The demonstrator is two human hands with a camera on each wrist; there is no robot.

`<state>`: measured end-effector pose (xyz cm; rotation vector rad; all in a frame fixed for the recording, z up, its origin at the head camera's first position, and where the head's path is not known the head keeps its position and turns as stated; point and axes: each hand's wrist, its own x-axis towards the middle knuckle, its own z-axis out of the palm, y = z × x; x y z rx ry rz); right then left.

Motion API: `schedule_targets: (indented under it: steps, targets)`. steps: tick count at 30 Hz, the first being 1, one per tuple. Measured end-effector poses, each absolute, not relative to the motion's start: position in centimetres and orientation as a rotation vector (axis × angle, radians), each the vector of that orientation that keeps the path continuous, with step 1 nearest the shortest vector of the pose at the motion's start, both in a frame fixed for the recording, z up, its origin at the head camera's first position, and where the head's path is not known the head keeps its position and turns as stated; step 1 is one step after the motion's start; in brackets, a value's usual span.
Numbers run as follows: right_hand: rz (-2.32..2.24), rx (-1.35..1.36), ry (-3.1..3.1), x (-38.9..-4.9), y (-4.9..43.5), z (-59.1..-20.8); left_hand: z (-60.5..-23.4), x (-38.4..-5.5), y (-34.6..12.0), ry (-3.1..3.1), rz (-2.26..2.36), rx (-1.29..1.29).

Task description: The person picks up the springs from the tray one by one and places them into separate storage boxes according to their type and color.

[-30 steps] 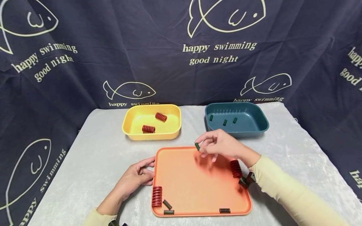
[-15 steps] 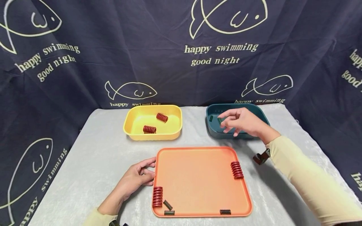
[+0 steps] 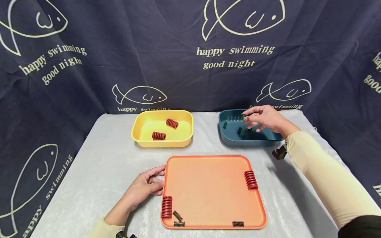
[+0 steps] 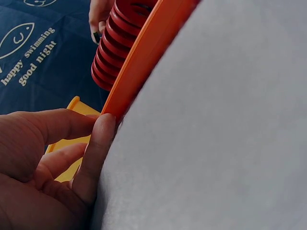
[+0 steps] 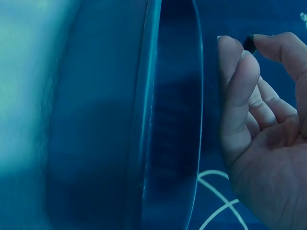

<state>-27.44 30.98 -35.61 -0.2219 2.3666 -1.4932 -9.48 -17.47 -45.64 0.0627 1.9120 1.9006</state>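
Over the teal bin [image 3: 248, 143] at the back right, my right hand [image 3: 267, 119] pinches a small dark green spring [image 5: 250, 44] between thumb and forefinger. Several small green springs [image 3: 239, 131] lie on the bin floor, partly behind the hand. With relaxed fingers, my left hand [image 3: 143, 186] touches the left edge of the orange tray [image 3: 205, 188]. One large red spring [image 3: 167, 207] stands out at the tray's left rim, another red spring [image 3: 251, 180] at its right rim. Small dark springs [image 3: 179, 224] lie along the front, two at left and one dark spring [image 3: 238, 224] at right.
A yellow bin [image 3: 162, 144] stands at the back left, holding two red springs [image 3: 172, 123]. All of it rests on a pale cloth-covered table [image 3: 98, 165]. A dark blue curtain [image 3: 178, 72] printed with fish hangs behind and at both sides.
My right hand has carried the green spring from above the tray's far edge, back and right, to over the teal bin. The left hand stays at the tray's edge.
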Motion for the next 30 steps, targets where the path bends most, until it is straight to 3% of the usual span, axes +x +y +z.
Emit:
schedule_targets:
  steps: [17, 30]
  targets:
    - [-1.226, -0.133, 2.388, -29.7, 33.3, -38.2, -45.7, -9.6, -17.4, 1.938, 1.872, 0.032]
    - [-0.992, -0.134, 2.451, -29.9, 32.4, -40.0, -45.7, -9.7, -17.5, 1.934, 1.879, 0.031]
